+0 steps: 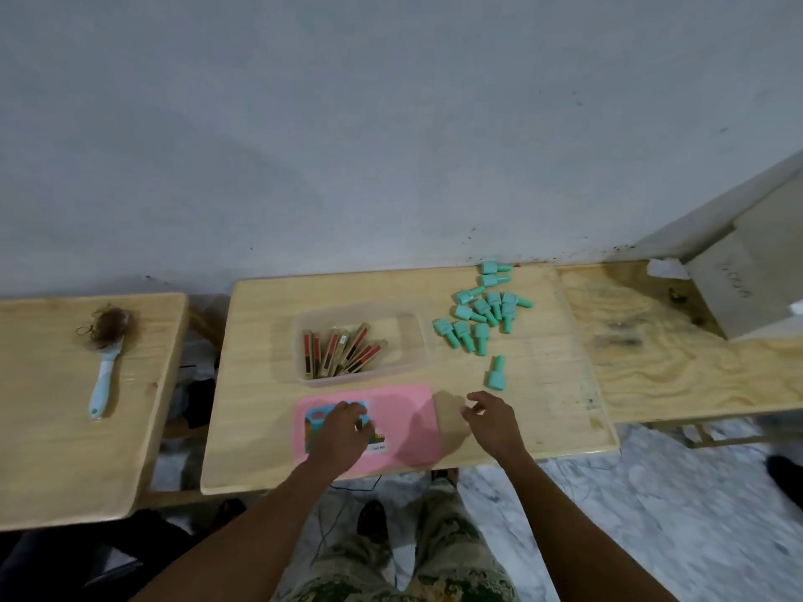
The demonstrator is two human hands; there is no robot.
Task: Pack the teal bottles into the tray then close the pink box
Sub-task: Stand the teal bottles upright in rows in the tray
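A flat pink box [399, 421] lies shut at the front of the middle table, a colourful label on its lid. My left hand [345, 427] rests on that label, fingers curled, holding nothing. My right hand [489, 417] hovers just right of the box, fingers loosely apart and empty. Several teal bottles [484, 315] lie scattered at the back right of the table. One teal bottle [495, 375] lies apart, nearer my right hand. A clear plastic tray [408, 336] sits behind the pink box, holding several wooden sticks with red and black stripes [343, 351].
The middle wooden table [256, 384] has a second table [52, 410] to its left carrying a light blue hairbrush [106, 362] tangled with hair. A rougher plywood table [660, 354] adjoins on the right, with a grey box [747, 271] at its back. My legs are below the front edge.
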